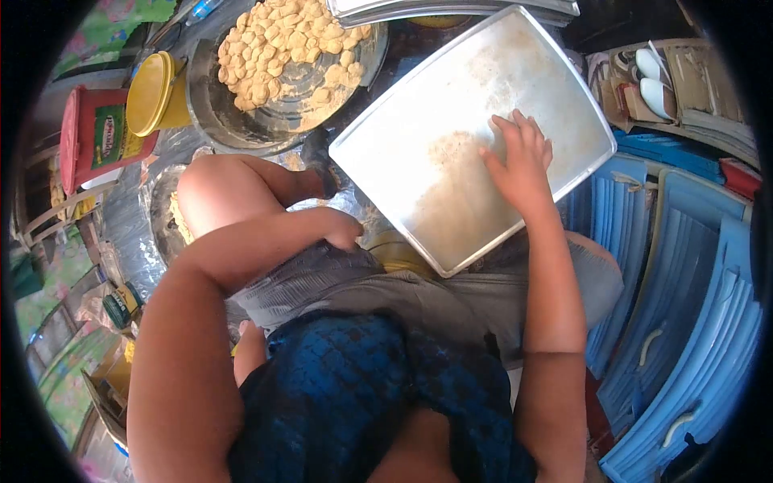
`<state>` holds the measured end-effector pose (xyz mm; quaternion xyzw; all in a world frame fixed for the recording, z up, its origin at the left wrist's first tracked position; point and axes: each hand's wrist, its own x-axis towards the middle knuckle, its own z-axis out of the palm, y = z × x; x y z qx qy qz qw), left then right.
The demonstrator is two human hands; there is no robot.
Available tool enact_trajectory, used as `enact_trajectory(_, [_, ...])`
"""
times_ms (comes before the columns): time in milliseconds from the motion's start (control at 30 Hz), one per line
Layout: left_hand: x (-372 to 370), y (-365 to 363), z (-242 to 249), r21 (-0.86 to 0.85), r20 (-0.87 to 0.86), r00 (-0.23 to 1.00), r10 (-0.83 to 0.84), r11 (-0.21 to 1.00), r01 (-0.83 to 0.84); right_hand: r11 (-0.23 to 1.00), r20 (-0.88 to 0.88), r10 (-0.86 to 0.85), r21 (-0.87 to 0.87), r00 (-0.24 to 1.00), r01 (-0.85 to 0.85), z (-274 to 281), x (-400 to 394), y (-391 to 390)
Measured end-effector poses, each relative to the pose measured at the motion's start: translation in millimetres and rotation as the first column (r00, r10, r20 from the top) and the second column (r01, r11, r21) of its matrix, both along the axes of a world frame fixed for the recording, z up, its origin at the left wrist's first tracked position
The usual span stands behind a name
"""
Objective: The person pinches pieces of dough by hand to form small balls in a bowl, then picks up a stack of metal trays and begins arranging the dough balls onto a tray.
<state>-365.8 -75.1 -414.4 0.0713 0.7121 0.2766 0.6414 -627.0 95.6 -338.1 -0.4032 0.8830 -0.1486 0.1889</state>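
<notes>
A rectangular metal tray [564,121] with a raised rim lies tilted across my right thigh, brown smudges on its surface. My right hand [522,161] rests on the tray with its fingers spread. Near my lap, my left hand [343,231] is beside the grey shorts; its fingers are curled under and mostly hidden, so I cannot tell whether it holds anything. Beyond my left knee stands a wide round metal pan [205,101] holding many pale dough pieces [278,40] and some loose crumbs.
Left of the pan are a yellow bucket [150,92] and a red bucket [80,141]. A smaller round pan [165,221] sits by my left knee. More trays [451,6] are stacked at the top. Blue stacked sheets [684,322] stand on the right, below white spoons [656,97].
</notes>
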Motion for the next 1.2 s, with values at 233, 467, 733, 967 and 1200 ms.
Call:
enact_trajectory(233, [-5,98,-34,0.223,0.092,0.938,0.333,0.912,-0.346,0.994,0.039,0.089,-0.066,0.995,-0.086,-3,3,-1])
enact_trajectory(467, [35,97,-69,0.422,-0.027,0.945,0.327,0.86,-0.286,0.987,0.215,0.062,-0.158,0.975,-0.028,2,-36,5])
enact_trajectory(733, [7,6,-29,0.139,0.343,0.901,0.267,0.934,-0.33,0.985,0.314,-0.099,-0.107,0.944,0.139,16,-26,5])
enact_trajectory(967, [-9,-20,-33,0.307,0.474,0.855,0.211,0.871,-0.385,0.966,0.239,-0.123,-0.194,0.963,0.171,28,-4,2])
enact_trajectory(1200, [-20,-8,-26,0.217,-0.05,0.991,-0.128,0.967,0.135,0.983,0.056,-0.062,-0.169,0.997,0.071,20,24,-19])
